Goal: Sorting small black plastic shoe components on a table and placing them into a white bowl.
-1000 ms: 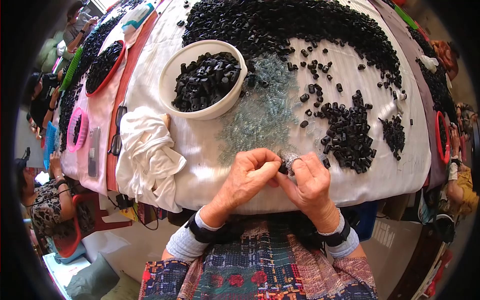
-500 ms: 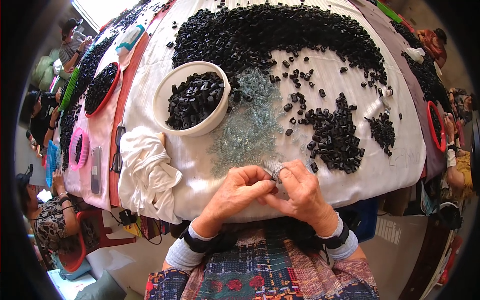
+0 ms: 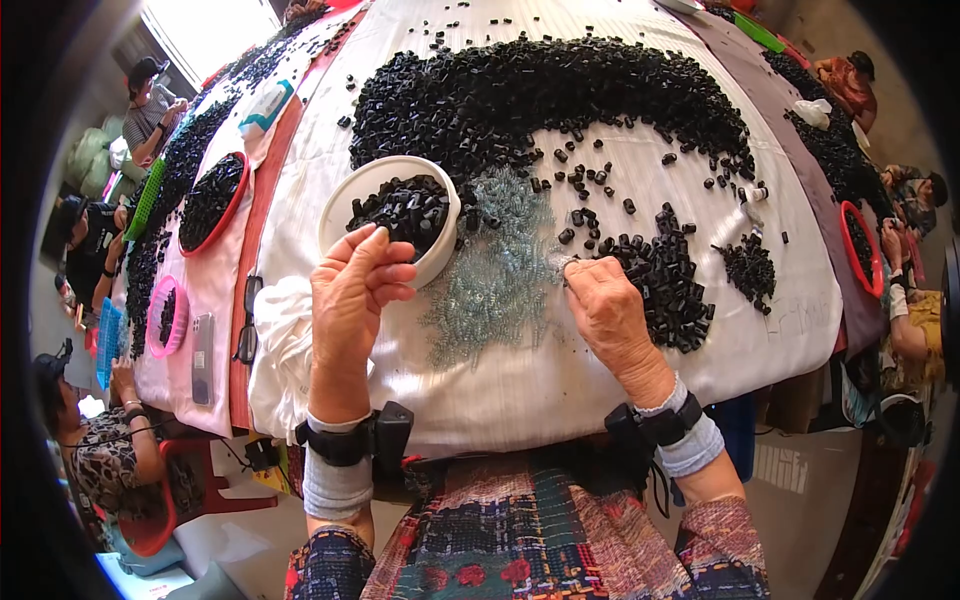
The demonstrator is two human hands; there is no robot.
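My left hand (image 3: 358, 290) is raised at the near edge of a white bowl (image 3: 335, 205) full of small black plastic parts (image 3: 405, 212). Its thumb and forefinger are pinched together; whatever they hold is too small to make out. Right of the bowl lies a heap of pale bluish pieces like tiny coil springs (image 3: 490, 285). At that heap's right edge my right hand (image 3: 612, 310) is closed, knuckles up, with something greyish around a fingertip. Its grip is hidden. Beside it sits a smaller pile of black parts (image 3: 665, 285).
A large bank of black parts (image 3: 560, 90) curves across the far table. Smaller black bits (image 3: 750, 268) lie at the right. White cloth (image 3: 285, 335), glasses (image 3: 248, 320) and a phone (image 3: 203, 360) are at the left. Other people (image 3: 100, 430) sit along both sides.
My hands were together at the table's front edge, working on something small. They have parted: the left moved up and left to the bowl, the right forward to the spring heap.
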